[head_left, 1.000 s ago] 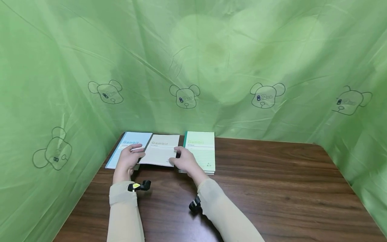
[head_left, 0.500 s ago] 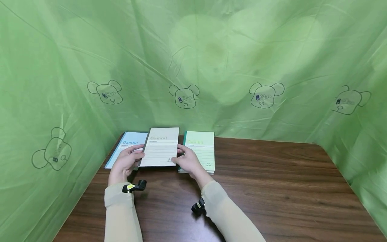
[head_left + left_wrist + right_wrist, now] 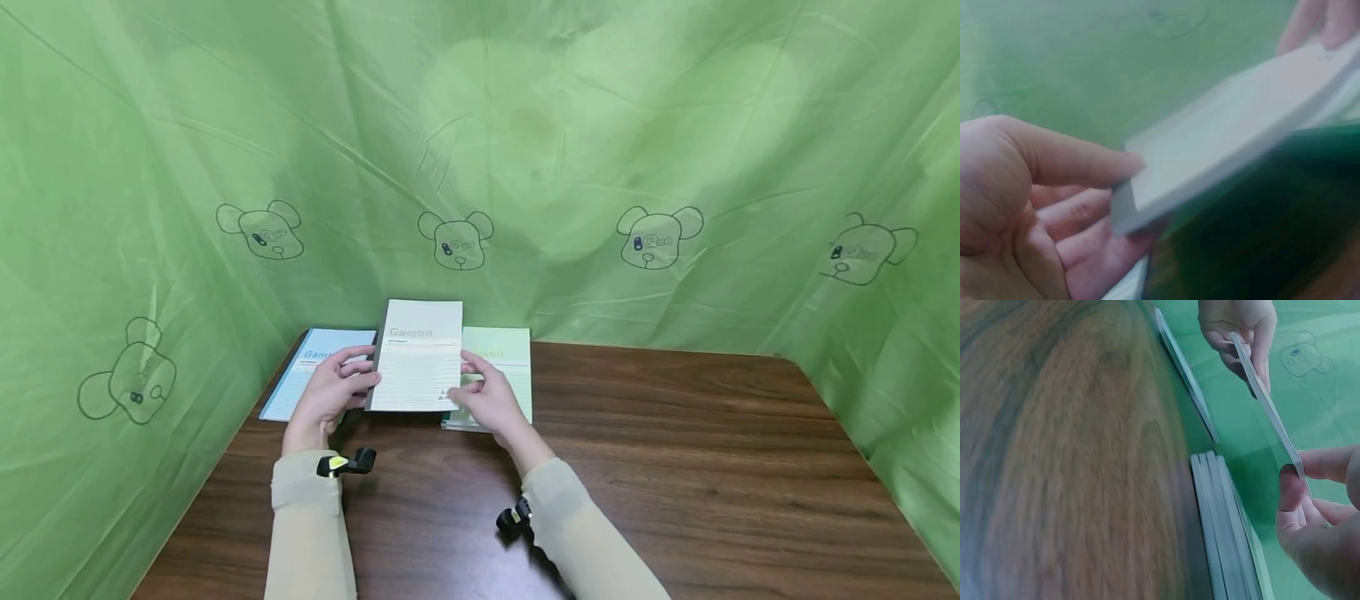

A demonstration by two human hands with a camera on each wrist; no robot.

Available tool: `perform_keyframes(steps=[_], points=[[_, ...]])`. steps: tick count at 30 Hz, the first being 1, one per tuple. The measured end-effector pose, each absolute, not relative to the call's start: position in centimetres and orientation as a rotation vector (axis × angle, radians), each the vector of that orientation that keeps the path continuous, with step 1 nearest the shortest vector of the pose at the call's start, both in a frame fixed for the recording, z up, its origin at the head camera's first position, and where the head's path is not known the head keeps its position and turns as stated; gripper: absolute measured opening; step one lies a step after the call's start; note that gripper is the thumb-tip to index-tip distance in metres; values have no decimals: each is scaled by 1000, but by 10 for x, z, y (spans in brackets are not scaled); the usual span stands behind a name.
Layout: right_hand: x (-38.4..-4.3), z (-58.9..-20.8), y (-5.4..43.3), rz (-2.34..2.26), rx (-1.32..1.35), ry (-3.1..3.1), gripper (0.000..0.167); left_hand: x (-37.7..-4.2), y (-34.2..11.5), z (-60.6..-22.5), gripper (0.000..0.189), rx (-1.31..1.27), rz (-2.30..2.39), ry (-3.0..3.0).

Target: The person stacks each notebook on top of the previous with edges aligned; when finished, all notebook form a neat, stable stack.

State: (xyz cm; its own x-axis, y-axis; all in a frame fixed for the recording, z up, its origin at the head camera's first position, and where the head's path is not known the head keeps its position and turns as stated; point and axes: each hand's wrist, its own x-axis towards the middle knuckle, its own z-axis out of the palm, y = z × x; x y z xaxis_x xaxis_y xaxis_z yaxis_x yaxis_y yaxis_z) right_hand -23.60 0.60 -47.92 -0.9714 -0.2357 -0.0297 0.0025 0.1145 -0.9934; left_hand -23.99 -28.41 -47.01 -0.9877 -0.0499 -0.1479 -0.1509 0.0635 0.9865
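Both hands hold a pale grey "Gambit" notebook (image 3: 418, 367) with a dark spine, raised off the table. My left hand (image 3: 330, 396) grips its spine side, the thumb on the cover and the fingers beneath. The right hand (image 3: 491, 402) pinches the lower right edge between thumb and fingers. In the left wrist view the notebook (image 3: 1222, 137) slants away, thin and slightly blurred. Seen edge-on in the right wrist view, the notebook (image 3: 1272, 419) hangs above a stack of notebooks (image 3: 1222, 525). A green notebook (image 3: 510, 392) tops that stack, partly covered by the grey one in the head view.
A blue notebook (image 3: 296, 379) lies at the table's back left, partly behind the left hand. The brown wooden table (image 3: 675, 467) extends to the right. Green cloth (image 3: 570, 167) with printed bear faces hangs around the back and sides.
The grey notebook has risen and tipped its cover up more toward me. Over the last half second both hands have carried it right, so it now overlaps the green notebook in view.
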Motion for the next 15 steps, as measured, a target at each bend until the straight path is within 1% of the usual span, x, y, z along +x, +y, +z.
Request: perform_keyframes(steps=[10, 15], points=[[-229, -478, 40, -2054, -186, 2229, 77, -251, -249, -471, 58, -89, 2106, 2239], [-229, -478, 55, -2046, -165, 2238, 75, -254, -234, -472, 59, -58, 2115, 2228]])
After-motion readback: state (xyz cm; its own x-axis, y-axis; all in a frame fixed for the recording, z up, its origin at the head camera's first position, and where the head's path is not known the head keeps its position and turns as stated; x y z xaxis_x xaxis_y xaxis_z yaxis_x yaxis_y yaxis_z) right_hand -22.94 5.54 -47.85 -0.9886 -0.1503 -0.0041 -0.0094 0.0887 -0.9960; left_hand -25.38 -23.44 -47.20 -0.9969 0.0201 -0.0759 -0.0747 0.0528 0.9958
